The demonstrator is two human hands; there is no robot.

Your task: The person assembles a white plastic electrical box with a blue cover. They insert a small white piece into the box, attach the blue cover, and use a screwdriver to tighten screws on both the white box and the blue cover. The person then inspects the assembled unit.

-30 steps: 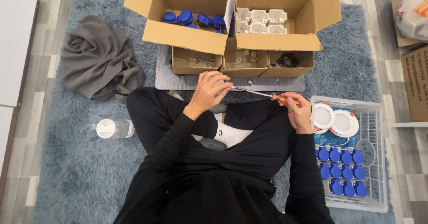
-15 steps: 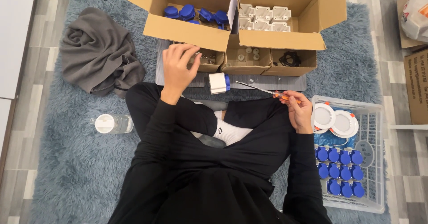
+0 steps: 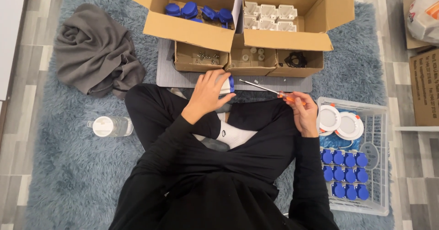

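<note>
I sit cross-legged on a blue shaggy rug. My left hand (image 3: 208, 94) is closed around a small white part with a blue end (image 3: 227, 84), just in front of a grey board (image 3: 183, 77). My right hand (image 3: 302, 112) grips the orange handle of a screwdriver (image 3: 270, 89), whose metal shaft points left toward the white part. The tip stops a little short of it. Beyond the board stand low cardboard trays with screws (image 3: 206, 55), small white pieces (image 3: 255, 55) and a black coil (image 3: 296, 59).
Two open cardboard boxes at the top hold blue parts (image 3: 199, 11) and white parts (image 3: 270, 16). A white wire basket (image 3: 370, 120) on my right holds round white discs and several blue caps. A grey cloth (image 3: 93, 51) and a lying bottle (image 3: 111, 126) are on my left.
My left hand went out to the small trays by the boxes, then came back to the white and blue part on the board and closed on it. The right hand kept the screwdriver nearly still.
</note>
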